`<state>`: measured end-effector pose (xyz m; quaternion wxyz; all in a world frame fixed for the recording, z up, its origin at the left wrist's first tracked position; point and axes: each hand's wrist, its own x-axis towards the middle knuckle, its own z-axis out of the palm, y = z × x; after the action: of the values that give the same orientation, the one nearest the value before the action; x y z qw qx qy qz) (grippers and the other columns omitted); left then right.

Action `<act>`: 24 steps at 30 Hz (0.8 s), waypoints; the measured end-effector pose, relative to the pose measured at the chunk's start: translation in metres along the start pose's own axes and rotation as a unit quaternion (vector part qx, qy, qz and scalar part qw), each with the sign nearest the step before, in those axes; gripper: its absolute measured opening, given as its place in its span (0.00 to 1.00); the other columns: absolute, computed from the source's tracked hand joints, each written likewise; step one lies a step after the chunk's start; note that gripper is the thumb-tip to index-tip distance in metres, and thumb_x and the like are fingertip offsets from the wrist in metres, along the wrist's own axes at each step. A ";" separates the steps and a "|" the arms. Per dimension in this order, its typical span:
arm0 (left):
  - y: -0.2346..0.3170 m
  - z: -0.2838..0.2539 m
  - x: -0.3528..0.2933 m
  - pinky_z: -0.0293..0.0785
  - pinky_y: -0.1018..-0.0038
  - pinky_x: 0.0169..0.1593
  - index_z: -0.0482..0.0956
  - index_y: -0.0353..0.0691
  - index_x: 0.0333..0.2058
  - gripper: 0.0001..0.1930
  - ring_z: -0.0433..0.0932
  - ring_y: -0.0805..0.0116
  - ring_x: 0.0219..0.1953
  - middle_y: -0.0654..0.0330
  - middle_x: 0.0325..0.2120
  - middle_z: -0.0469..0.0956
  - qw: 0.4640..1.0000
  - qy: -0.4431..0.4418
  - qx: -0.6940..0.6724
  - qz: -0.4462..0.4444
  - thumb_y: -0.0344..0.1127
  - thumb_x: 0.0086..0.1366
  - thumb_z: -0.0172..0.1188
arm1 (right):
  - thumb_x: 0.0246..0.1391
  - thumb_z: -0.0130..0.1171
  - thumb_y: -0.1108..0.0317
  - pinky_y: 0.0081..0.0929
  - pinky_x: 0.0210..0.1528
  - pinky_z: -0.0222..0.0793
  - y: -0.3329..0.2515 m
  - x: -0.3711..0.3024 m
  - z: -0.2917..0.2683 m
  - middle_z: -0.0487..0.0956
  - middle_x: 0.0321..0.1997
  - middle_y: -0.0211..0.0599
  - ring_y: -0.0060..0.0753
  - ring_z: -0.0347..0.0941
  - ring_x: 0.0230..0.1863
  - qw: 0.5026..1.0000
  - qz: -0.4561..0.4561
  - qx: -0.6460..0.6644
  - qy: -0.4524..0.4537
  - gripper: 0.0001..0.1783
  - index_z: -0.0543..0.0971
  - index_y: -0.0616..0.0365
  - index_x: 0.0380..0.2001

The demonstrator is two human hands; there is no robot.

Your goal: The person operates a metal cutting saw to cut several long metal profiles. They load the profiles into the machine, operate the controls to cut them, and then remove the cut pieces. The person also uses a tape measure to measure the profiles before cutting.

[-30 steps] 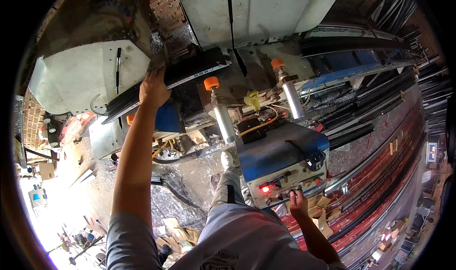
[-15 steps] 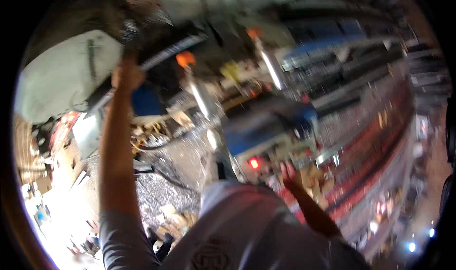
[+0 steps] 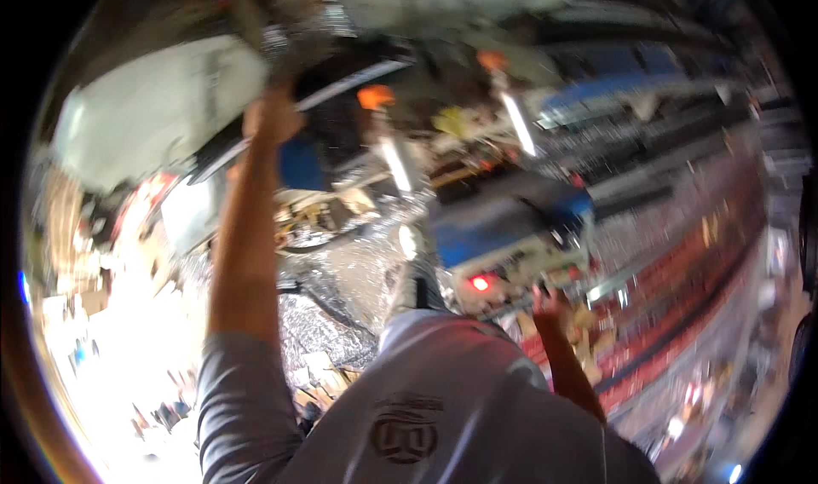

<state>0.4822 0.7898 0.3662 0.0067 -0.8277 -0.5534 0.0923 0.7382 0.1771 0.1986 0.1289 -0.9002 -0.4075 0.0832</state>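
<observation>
My left hand (image 3: 274,119) is stretched far up and forward, at a long dark bar (image 3: 349,85) with a bright edge. Motion smears its fingers, so their grip does not show. Lower and to the right, my right hand (image 3: 552,303) is beside a light control panel (image 3: 511,273) with a glowing red lamp (image 3: 480,283). Its fingers look apart, with nothing visible in them, though they are blurred. Between my hands stand two shiny metal levers with orange knobs, a nearer one (image 3: 397,165) and a farther one (image 3: 519,124).
Large pale machine panels (image 3: 158,113) rise at the far left. A blue-edged machine cover (image 3: 511,216) lies ahead of the control panel. Shiny metal shavings (image 3: 319,318) spread below my left arm. Red and dark long structures (image 3: 673,309) run along the right.
The whole view has shifted, so the machine and both arms appear farther right and mostly lower. My left hand is still up at the dark bar, my right still beside the panel.
</observation>
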 end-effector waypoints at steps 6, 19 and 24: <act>-0.020 0.026 0.011 0.73 0.59 0.59 0.65 0.42 0.62 0.35 0.70 0.52 0.60 0.51 0.58 0.70 0.993 0.092 -0.012 0.069 0.34 0.51 0.59 | 0.62 0.53 0.52 0.48 0.33 0.71 -0.006 0.006 0.006 0.80 0.28 0.49 0.57 0.77 0.31 0.998 0.036 0.053 -0.012 0.19 0.78 0.59 0.31; -0.017 0.028 0.006 0.75 0.57 0.55 0.75 0.42 0.52 0.24 0.74 0.51 0.56 0.50 0.51 0.76 0.991 0.108 -0.035 0.070 0.33 0.52 0.59 | 0.64 0.53 0.61 0.45 0.42 0.74 0.024 0.008 -0.003 0.79 0.41 0.53 0.58 0.77 0.41 0.988 0.027 0.150 0.012 0.14 0.77 0.63 0.38; -0.019 0.035 -0.011 0.69 0.63 0.61 0.72 0.41 0.54 0.29 0.69 0.53 0.58 0.54 0.56 0.70 0.972 0.213 -0.040 0.094 0.32 0.50 0.64 | 0.57 0.54 0.74 0.47 0.56 0.66 -0.029 0.033 -0.048 0.70 0.56 0.53 0.60 0.67 0.57 0.980 -0.157 0.098 0.067 0.11 0.73 0.60 0.44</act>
<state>0.4555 0.7841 0.3358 0.0824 -0.8761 -0.4626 -0.1081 0.7512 0.2129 0.2516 0.2550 -0.8113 -0.5245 0.0413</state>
